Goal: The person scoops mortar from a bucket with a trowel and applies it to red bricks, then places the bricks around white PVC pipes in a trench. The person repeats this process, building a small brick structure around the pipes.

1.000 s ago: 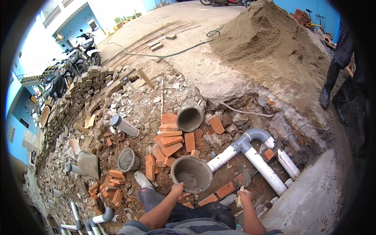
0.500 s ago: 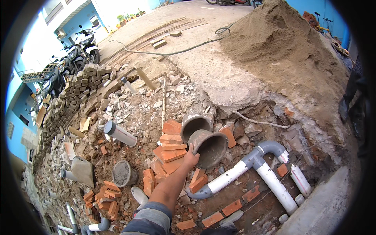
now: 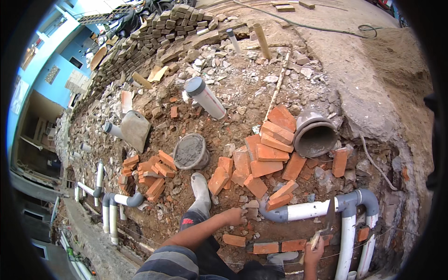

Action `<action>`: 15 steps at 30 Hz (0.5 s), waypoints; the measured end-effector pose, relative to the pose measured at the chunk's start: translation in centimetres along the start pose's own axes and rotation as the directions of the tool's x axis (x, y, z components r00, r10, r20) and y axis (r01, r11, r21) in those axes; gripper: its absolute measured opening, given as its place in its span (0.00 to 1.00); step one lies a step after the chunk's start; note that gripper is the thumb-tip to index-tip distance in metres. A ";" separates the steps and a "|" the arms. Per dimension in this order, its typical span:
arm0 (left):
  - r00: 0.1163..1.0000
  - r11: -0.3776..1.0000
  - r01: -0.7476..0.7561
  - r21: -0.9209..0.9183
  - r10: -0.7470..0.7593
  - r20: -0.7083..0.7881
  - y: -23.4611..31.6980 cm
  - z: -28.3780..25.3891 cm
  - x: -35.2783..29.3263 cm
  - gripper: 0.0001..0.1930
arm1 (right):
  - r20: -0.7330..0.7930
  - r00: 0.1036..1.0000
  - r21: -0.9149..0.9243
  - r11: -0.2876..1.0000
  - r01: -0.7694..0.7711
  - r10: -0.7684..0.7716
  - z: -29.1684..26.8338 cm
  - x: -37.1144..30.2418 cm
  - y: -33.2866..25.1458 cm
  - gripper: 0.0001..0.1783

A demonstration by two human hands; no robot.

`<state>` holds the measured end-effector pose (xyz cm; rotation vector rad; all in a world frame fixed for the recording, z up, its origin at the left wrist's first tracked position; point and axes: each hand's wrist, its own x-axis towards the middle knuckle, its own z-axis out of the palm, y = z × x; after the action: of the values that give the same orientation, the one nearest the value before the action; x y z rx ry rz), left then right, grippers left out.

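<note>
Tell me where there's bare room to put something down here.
The dirt strip between the white pipe and the row of bricks is mostly bare, though the trowel in the right hand overhangs its right end. Farther off, pale ground lies open between the hose and the rubble. It's crowded where loose bricks heap beside the tilted buckets.

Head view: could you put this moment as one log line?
left hand: nothing visibly held | right hand: grips trowel | bucket: holds grey mix, near boot
</note>
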<state>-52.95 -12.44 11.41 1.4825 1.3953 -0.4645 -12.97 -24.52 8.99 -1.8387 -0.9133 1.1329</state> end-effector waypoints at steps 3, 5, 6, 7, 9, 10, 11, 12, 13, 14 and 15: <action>0.998 0.999 0.042 -0.019 -0.041 0.051 -3.9 1.7 -0.3 0.32 | 0.067 0.974 -0.049 0.976 -0.214 0.217 4.3 6.1 -4.1 0.14; 0.999 0.994 -0.033 -0.101 0.031 -0.026 -4.9 2.5 0.9 0.31 | 0.120 0.968 -0.114 0.972 -0.206 0.219 8.4 9.5 -6.7 0.07; 0.996 0.983 -0.083 -0.161 0.076 -0.051 -5.2 2.6 1.6 0.30 | 0.127 0.984 -0.084 0.990 -0.116 0.127 11.0 10.8 -7.8 0.08; 0.992 0.972 -0.111 -0.207 0.097 -0.081 -5.3 2.6 2.3 0.29 | 0.177 0.981 -0.033 0.996 -0.081 0.085 13.8 11.9 -8.9 0.09; 0.994 0.980 -0.106 -0.169 0.098 -0.055 -4.8 2.0 3.3 0.27 | 0.273 0.962 -0.041 0.999 -0.003 0.014 20.1 13.7 -10.9 0.08; 0.994 0.980 -0.112 -0.165 0.111 -0.011 -4.4 1.5 3.4 0.25 | 0.316 0.946 -0.063 0.994 0.094 -0.069 23.6 14.5 -11.9 0.08; 0.991 0.981 -0.123 -0.150 0.128 0.024 -3.6 0.8 3.3 0.21 | 0.363 0.922 -0.066 0.984 0.168 -0.133 27.4 15.3 -12.9 0.08; 0.985 0.969 -0.170 -0.179 0.174 0.005 -3.1 0.1 2.8 0.20 | 0.436 0.893 -0.096 0.981 0.169 -0.111 31.2 15.9 -13.8 0.08; 0.976 0.957 -0.212 -0.198 0.218 0.009 -2.4 -0.7 2.4 0.18 | 0.477 0.872 -0.097 0.979 0.179 -0.112 35.3 16.5 -14.6 0.07; 0.967 0.937 -0.254 -0.238 0.243 -0.075 -1.9 -1.2 1.6 0.15 | 0.525 0.844 -0.108 0.976 0.190 -0.106 39.3 17.1 -15.3 0.07; 0.970 0.952 -0.245 -0.181 0.242 -0.041 -1.5 -1.8 1.1 0.12 | 0.553 0.829 -0.092 0.982 0.167 -0.089 43.4 17.6 -16.0 0.08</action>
<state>-54.60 -10.62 10.66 1.4834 1.2137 -0.1618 -49.73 8.20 3.55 -1.5395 -1.4497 1.5811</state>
